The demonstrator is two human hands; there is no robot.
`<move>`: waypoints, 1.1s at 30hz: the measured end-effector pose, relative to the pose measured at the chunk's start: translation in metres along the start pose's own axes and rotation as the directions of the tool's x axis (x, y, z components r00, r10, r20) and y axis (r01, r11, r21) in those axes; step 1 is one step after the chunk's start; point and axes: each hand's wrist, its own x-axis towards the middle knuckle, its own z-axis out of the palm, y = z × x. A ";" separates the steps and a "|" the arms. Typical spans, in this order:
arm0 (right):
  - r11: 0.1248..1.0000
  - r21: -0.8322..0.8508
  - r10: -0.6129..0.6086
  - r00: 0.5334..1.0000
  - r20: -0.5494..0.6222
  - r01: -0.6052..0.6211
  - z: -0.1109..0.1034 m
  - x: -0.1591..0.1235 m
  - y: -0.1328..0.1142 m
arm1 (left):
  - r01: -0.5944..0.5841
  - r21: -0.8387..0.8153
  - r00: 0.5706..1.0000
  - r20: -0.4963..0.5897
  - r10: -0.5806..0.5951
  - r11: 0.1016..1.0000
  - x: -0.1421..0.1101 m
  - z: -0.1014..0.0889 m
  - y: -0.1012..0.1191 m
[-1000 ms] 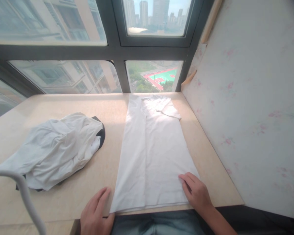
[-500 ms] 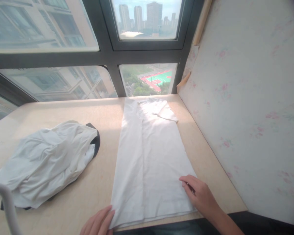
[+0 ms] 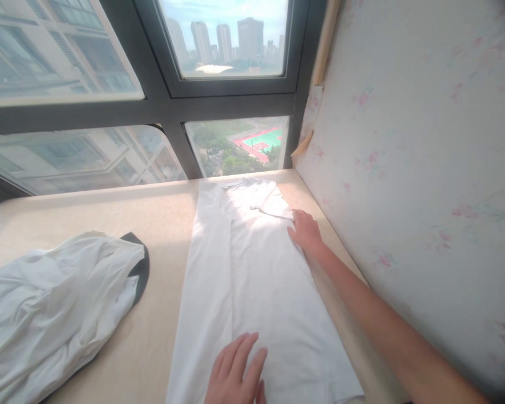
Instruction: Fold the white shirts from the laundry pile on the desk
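A white T-shirt (image 3: 252, 269), folded into a long narrow strip, lies flat on the beige table (image 3: 109, 219), running from the near edge to the window. My right hand (image 3: 306, 230) reaches far up the shirt's right side and rests on the folded sleeve near the collar, fingers pressed onto the cloth. My left hand (image 3: 234, 373) lies flat on the shirt's lower middle with its fingers stretched out. Neither hand lifts any cloth.
A crumpled heap of white cloth with a dark edge (image 3: 54, 314) lies on the table's left side. A large window with dark frames (image 3: 168, 106) stands behind the table. A pale flowered wall (image 3: 412, 168) runs close along the right.
My right hand has slid from the shirt's bottom right corner up to the sleeve near the collar. My left hand moved from the bottom left corner onto the shirt's middle. The view leaned forward.
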 end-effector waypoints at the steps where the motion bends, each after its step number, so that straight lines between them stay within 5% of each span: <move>1: 0.999 -0.027 0.024 1.000 0.001 -0.024 0.005 0.015 -0.004 | 0.006 -0.026 0.999 0.047 -0.005 1.000 0.020 0.001 0.000; 5: 0.996 -0.060 0.070 0.998 -0.007 -0.070 0.016 0.054 -0.010 | 0.140 -0.103 0.952 0.287 -0.105 0.985 0.087 0.005 -0.011; 8: 0.998 -0.057 0.039 0.999 -0.015 -0.040 0.017 0.067 -0.009 | 0.185 -0.114 0.906 0.406 -0.124 0.976 0.131 0.026 -0.032; 13: 0.989 0.038 -0.143 0.989 -0.028 0.144 0.020 0.068 -0.013 | 0.178 -0.019 0.928 0.336 -0.161 0.984 0.191 0.087 -0.076; 19: 0.933 0.358 0.024 1.000 -0.001 -0.022 0.028 0.081 -0.009 | 0.231 0.069 0.925 0.294 -0.241 0.971 0.196 0.126 -0.105; 26: 0.641 0.681 0.370 0.920 0.131 -0.355 0.029 0.113 0.016 | 0.249 0.084 0.912 0.314 -0.263 0.965 0.190 0.124 -0.101; 30: 0.480 0.772 0.401 0.887 0.230 -0.417 0.022 0.115 0.036 | 0.205 0.049 0.926 0.315 -0.210 0.978 0.206 0.124 -0.101; 33: 0.454 0.783 0.398 0.883 0.248 -0.425 0.018 0.115 0.045 | 0.150 0.011 0.949 0.279 -0.147 0.989 0.228 0.129 -0.104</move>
